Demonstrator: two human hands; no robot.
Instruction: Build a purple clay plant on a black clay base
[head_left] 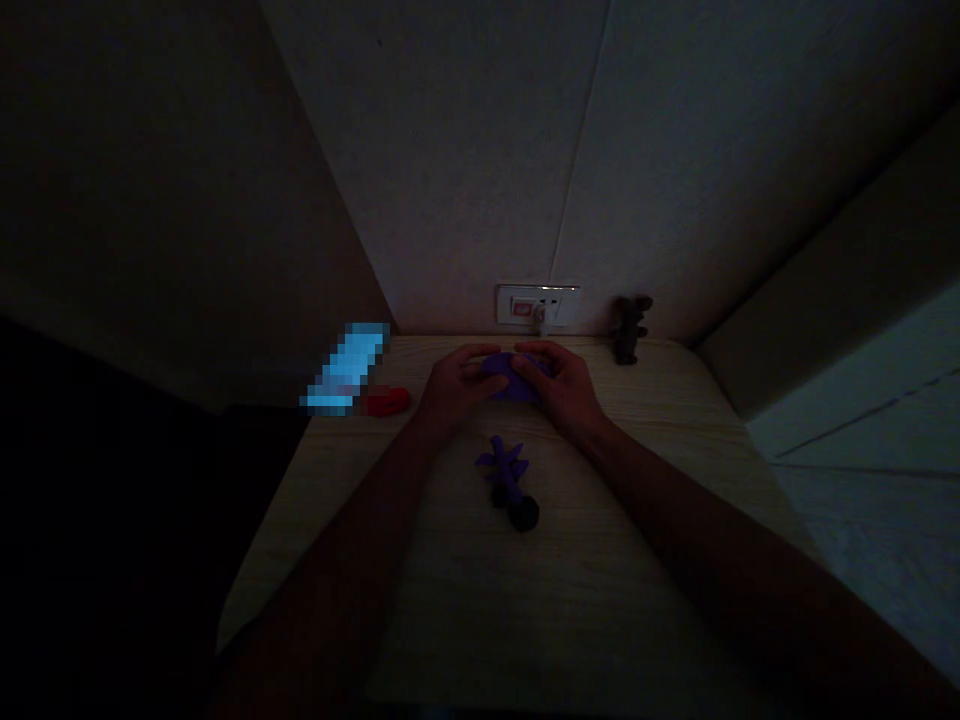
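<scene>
Near the back of the wooden table, both my hands are around a flat, purple, rounded piece that looks soft, though its kind is unclear in the dim light. My left hand grips its left side, thumb on top. The right hand presses on it from the right with its thumb and fingers. Closer to me lies a small purple figure with a long body, pointed side pieces and black round parts at its lower end. Neither hand touches that figure.
The light wooden table meets a wall with a socket and a plug in it. A small brown figure stands at the back right. On the left are a red item and a glowing, blurred-out screen.
</scene>
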